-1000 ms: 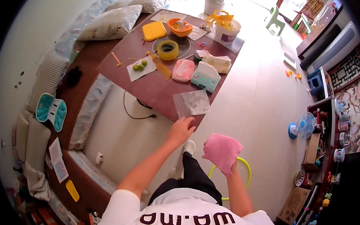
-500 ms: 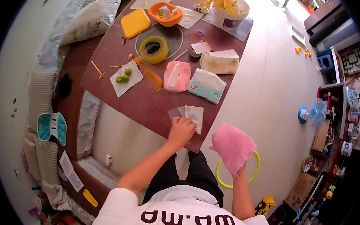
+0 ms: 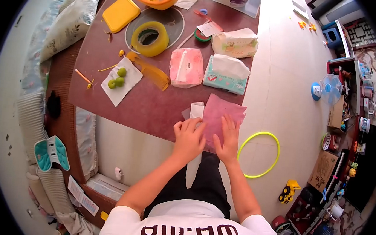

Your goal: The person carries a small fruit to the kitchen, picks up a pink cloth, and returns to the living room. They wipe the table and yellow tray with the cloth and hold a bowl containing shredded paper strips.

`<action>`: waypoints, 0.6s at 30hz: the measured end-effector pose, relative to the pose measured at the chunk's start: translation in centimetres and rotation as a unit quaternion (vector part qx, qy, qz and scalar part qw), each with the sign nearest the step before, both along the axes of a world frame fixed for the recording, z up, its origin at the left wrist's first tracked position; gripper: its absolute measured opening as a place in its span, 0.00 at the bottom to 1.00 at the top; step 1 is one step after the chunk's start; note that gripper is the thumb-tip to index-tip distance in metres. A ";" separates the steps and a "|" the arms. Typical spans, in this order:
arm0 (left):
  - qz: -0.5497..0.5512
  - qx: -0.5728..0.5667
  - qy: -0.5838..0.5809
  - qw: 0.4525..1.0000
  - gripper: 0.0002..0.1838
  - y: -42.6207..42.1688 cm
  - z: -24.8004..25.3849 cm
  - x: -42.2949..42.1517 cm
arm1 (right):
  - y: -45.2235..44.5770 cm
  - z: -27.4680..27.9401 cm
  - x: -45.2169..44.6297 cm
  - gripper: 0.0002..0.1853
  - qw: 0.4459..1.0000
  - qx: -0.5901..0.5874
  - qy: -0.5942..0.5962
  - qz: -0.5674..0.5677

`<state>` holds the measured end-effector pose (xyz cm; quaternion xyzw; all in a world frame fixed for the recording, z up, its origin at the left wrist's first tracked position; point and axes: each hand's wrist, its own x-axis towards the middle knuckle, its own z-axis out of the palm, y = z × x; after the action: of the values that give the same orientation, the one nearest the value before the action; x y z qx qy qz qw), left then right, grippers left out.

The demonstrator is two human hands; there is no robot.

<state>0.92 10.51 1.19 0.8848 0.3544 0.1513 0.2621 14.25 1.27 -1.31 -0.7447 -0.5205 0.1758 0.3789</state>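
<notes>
A pink cloth (image 3: 214, 115) lies on the near right corner of the dark red table (image 3: 145, 112). My right hand (image 3: 227, 140) rests on its right part, fingers spread. Beside the cloth's left edge, my left hand (image 3: 190, 137) has its fingers bent over a small folded white tissue (image 3: 196, 110) and clear plastic; whether it grips them is hidden. Just beyond are a teal tissue pack (image 3: 225, 79) and a pink tissue pack (image 3: 185, 70).
Farther back are a roll of tape (image 3: 150, 38), a yellow comb (image 3: 152, 72), green fruits (image 3: 119, 82) on a tissue, a yellow lid (image 3: 121, 14) and an orange bowl (image 3: 160, 0). A yellow-green hoop (image 3: 276, 155) and toy truck (image 3: 289, 191) are on the floor.
My right hand has brought the pink cloth from beside the table onto its corner and opened over it. My left hand has stayed near the tissue and plastic, which now look smaller. The view has moved closer.
</notes>
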 end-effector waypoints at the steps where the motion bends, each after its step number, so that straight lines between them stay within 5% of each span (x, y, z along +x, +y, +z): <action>1: 0.003 0.001 -0.006 1.000 0.23 0.0 -0.3 -0.2 | 0.2 0.2 -0.3 0.31 0.999 -0.016 -0.033 -0.014; 5: 0.026 -0.008 -0.018 0.999 0.25 0.7 -1.5 -1.1 | 1.3 1.6 -1.3 0.35 0.989 -0.085 -0.121 0.020; 12: -0.016 0.029 -0.004 0.999 0.22 3.2 -2.0 -2.1 | -0.6 -0.2 -1.2 0.29 0.988 -0.108 -0.096 0.063; 18: -0.033 -0.005 0.006 0.999 0.26 3.5 -1.7 -2.3 | -1.8 -2.0 0.0 0.22 0.992 -0.002 0.129 0.003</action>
<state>-1.39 13.96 -0.47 0.8954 0.3273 0.1359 0.2694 14.27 -0.53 -3.36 -0.7147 -0.4694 0.2726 0.4411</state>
